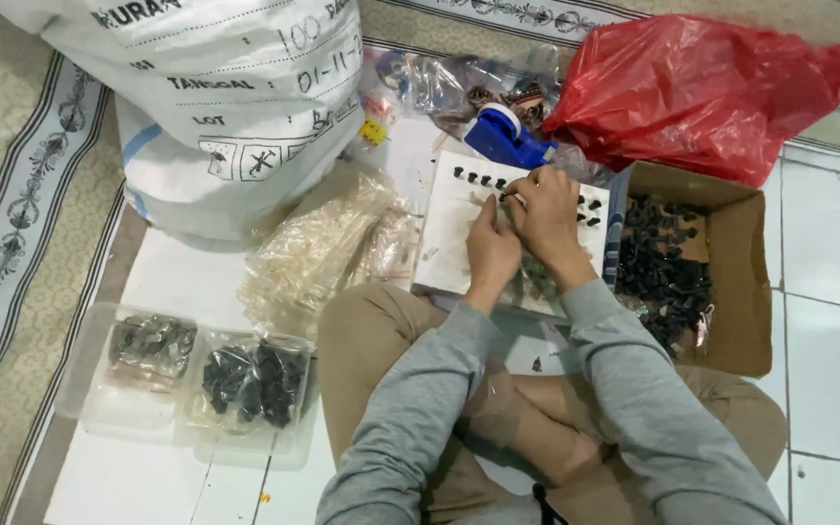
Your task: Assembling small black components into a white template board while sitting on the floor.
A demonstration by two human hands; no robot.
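Both hands meet over the white board [444, 238] in front of the crossed legs: left hand [491, 243] and right hand [546, 214] pinched together on something too small to tell. Small black parts [483, 178] line the board's far edge. Cardboard box [731, 262] crowds the right edge, clear bags [328, 248] the left.

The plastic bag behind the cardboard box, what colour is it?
Red; the bag shows clearly in the head view, above the box.

Both hands [522, 226] close together — fingers curled, forearms converging forward.
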